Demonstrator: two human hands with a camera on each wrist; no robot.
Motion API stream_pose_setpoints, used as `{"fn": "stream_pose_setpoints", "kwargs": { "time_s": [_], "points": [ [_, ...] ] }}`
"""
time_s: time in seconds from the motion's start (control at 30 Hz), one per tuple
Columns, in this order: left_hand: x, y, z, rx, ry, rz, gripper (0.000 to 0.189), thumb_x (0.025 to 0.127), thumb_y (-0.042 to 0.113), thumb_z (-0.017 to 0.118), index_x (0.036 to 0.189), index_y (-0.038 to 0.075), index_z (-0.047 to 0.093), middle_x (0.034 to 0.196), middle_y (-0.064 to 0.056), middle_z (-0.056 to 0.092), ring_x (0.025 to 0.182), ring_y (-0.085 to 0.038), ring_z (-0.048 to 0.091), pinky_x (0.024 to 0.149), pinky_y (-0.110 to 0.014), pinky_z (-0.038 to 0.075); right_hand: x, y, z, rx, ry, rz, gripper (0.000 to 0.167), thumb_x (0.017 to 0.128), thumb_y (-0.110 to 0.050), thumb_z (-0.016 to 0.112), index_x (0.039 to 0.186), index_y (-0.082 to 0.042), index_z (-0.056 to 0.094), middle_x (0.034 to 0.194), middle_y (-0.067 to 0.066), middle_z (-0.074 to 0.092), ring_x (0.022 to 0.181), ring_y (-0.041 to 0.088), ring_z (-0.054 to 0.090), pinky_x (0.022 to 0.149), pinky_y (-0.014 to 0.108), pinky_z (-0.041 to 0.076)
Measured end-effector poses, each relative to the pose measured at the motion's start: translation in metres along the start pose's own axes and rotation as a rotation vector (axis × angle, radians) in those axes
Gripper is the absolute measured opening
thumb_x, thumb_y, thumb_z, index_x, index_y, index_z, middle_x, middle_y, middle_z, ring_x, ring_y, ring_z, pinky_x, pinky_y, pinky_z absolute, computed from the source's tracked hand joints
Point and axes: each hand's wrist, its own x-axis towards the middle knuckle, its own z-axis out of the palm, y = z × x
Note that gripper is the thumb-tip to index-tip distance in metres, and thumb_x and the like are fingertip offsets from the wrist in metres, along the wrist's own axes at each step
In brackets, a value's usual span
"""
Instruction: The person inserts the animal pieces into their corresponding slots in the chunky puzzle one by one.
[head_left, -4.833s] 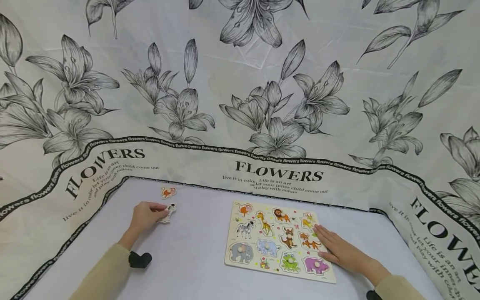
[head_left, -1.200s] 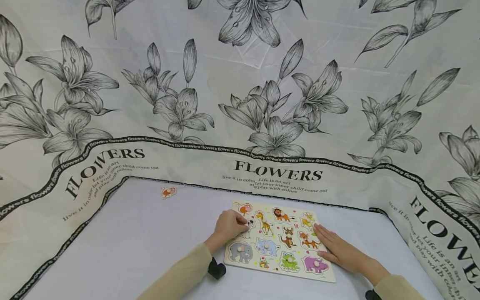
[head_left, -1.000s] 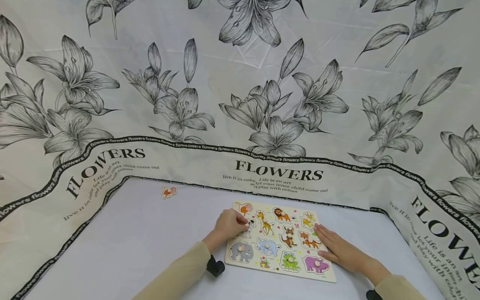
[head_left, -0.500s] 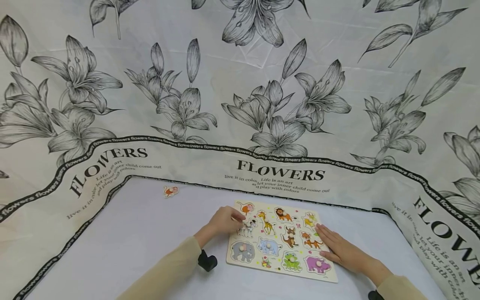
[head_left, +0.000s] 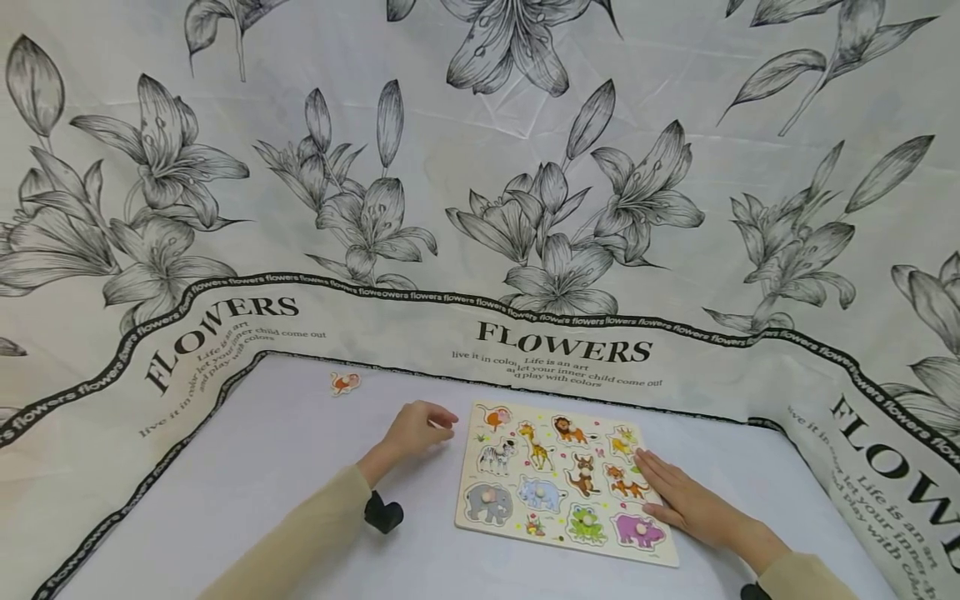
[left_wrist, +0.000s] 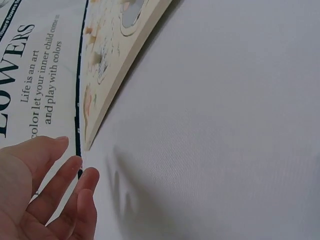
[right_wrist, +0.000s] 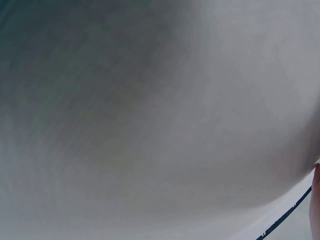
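Note:
A wooden animal peg puzzle board (head_left: pixel 467 500) lies on the white table in the head view. In its left column sits the zebra piece (head_left: pixel 497 457), below a monkey picture and above the elephant piece (head_left: pixel 489 503). My left hand (head_left: pixel 415 429) hovers just left of the board, fingers loosely bent and holding nothing; the left wrist view shows the same hand (left_wrist: pixel 55 195) apart from the board's edge. My right hand (head_left: pixel 693 504) rests flat with straight fingers on the board's right edge. The loose monkey piece (head_left: pixel 345 383) lies at the table's back left.
A white curtain (head_left: pixel 420 333) with black flower prints and lettering surrounds the back and sides of the table (head_left: pixel 262 450). Other animal pieces, such as the frog (head_left: pixel 586 523) and the hippo (head_left: pixel 638 530), sit in the board.
My left hand brought the zebra piece from the table's left onto the board, let go of it, and drew back to the left. My right hand has stayed on the board's edge.

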Motion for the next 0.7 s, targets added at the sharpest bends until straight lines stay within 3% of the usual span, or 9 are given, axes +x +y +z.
{"fn": "stream_pose_setpoints", "kwargs": {
  "time_s": [0.3, 0.53, 0.7],
  "points": [
    [0.0, -0.026, -0.021, -0.015, 0.12, -0.059, 0.018, 0.083, 0.008, 0.072, 0.101, 0.008, 0.074, 0.093, -0.005, 0.073, 0.079, -0.014, 0.064, 0.072, -0.029, 0.054, -0.001, 0.001, 0.0, -0.023, 0.023, -0.02, 0.067, 0.097, -0.036, 0.053, 0.146, 0.004, 0.032, 0.148, 0.029, 0.035, 0.136, -0.02, -0.012, 0.104, -0.001, -0.008],
    [0.0, -0.058, -0.042, -0.023, 0.206, -0.055, 0.02, 0.084, 0.008, 0.07, 0.103, 0.005, 0.074, 0.093, -0.009, 0.073, 0.081, -0.017, 0.065, 0.073, -0.029, 0.052, -0.002, 0.001, 0.0, -0.028, 0.025, -0.023, 0.066, 0.097, -0.035, 0.053, 0.146, 0.004, 0.032, 0.148, 0.029, 0.035, 0.136, -0.019, -0.012, 0.105, -0.001, -0.008],
    [-0.001, -0.078, -0.058, -0.014, 0.229, -0.037, 0.02, 0.085, 0.008, 0.069, 0.104, 0.002, 0.072, 0.094, -0.013, 0.073, 0.083, -0.021, 0.067, 0.074, -0.031, 0.052, -0.001, 0.0, 0.0, -0.031, 0.024, -0.021, 0.066, 0.098, -0.036, 0.053, 0.147, 0.003, 0.032, 0.149, 0.028, 0.035, 0.136, -0.019, -0.012, 0.105, -0.001, -0.008]
  ]
}}
